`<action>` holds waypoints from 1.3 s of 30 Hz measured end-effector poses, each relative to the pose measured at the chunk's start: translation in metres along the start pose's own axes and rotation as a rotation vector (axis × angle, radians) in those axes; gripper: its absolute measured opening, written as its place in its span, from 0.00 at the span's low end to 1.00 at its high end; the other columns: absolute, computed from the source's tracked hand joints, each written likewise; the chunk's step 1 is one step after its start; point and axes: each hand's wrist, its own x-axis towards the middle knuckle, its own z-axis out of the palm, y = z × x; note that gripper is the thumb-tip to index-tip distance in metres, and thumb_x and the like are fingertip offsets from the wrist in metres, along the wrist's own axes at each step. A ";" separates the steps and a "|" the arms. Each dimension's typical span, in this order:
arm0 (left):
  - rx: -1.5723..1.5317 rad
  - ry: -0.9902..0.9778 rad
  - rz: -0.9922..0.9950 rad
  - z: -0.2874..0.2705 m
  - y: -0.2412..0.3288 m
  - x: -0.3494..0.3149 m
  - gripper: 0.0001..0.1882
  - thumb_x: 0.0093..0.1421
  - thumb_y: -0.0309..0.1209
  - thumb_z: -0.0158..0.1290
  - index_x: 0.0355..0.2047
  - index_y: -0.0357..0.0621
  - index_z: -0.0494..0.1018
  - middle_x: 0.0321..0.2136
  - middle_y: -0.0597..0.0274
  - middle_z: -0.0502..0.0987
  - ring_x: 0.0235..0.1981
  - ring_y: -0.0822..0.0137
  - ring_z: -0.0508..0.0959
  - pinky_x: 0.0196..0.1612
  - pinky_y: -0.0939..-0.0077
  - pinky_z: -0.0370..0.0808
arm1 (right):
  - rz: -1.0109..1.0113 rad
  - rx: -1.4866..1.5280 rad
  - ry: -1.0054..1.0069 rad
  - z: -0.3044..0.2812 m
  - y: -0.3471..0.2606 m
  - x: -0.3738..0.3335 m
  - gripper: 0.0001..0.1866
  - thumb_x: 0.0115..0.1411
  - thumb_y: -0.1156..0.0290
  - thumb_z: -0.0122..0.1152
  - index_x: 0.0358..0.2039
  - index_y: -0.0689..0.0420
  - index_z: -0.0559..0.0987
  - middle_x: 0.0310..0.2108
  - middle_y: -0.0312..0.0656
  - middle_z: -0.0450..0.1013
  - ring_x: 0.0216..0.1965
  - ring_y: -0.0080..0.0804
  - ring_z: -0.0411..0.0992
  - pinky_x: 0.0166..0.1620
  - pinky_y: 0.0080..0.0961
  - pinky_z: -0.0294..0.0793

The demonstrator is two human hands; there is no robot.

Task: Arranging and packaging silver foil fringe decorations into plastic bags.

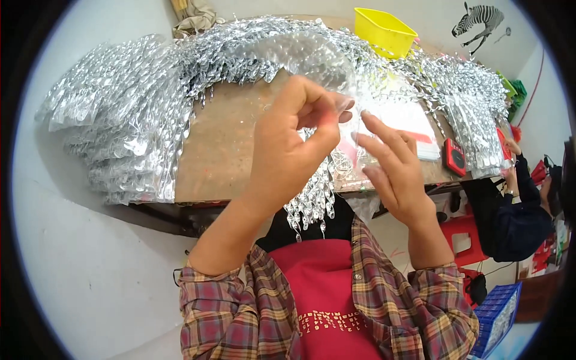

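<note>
My left hand is raised over the table with thumb and fingers pinched on the edge of a clear plastic bag. The bag spreads upward from that pinch, in front of the far silver pile. Close to its right, my right hand has its fingers apart, the tips near the film; I see nothing held in it. Below both hands, a bunch of silver twisted strands hangs over the front edge of the brown table. White string loops lie between the hands.
Bagged silver strands are heaped at the left, with more at the right. A yellow bin stands at the back. A red round-faced device sits by the right edge. Beyond are a red stool, a blue crate and another person.
</note>
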 end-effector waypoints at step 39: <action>0.628 -0.581 0.774 -0.001 0.069 0.072 0.04 0.55 0.27 0.56 0.29 0.39 0.73 0.24 0.55 0.75 0.33 0.59 0.77 0.45 0.66 0.72 | -0.540 -0.417 -0.398 -0.166 -0.050 0.095 0.09 0.45 0.71 0.64 0.23 0.56 0.71 0.21 0.35 0.66 0.24 0.26 0.64 0.30 0.20 0.62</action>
